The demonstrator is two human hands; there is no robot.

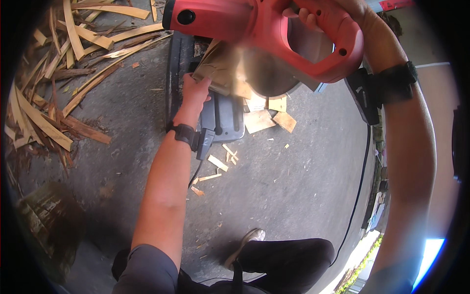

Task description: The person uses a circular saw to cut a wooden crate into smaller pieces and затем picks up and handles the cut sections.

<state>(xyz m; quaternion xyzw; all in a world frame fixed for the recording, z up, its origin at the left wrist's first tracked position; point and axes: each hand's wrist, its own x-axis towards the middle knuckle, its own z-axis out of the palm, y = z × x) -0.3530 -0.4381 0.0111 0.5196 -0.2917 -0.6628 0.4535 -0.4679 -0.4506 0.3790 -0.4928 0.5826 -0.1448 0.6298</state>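
Observation:
A red chop saw fills the top of the view, with its round blade beneath the motor housing. My right hand is wrapped round its loop-shaped red handle, fingers showing through the opening. Lower and to the left, my left hand is closed at the near end of a piece of wood lying on the saw's dark metal base. Its fingertips press on the wood beside the blade; part of the grip is hidden. Glare blurs the area round the blade.
Several cut wood blocks lie on the concrete floor right of the base, with small slivers nearer me. A heap of long wood strips spreads at the far left. A log-like piece sits below it. A black cable hangs along the right.

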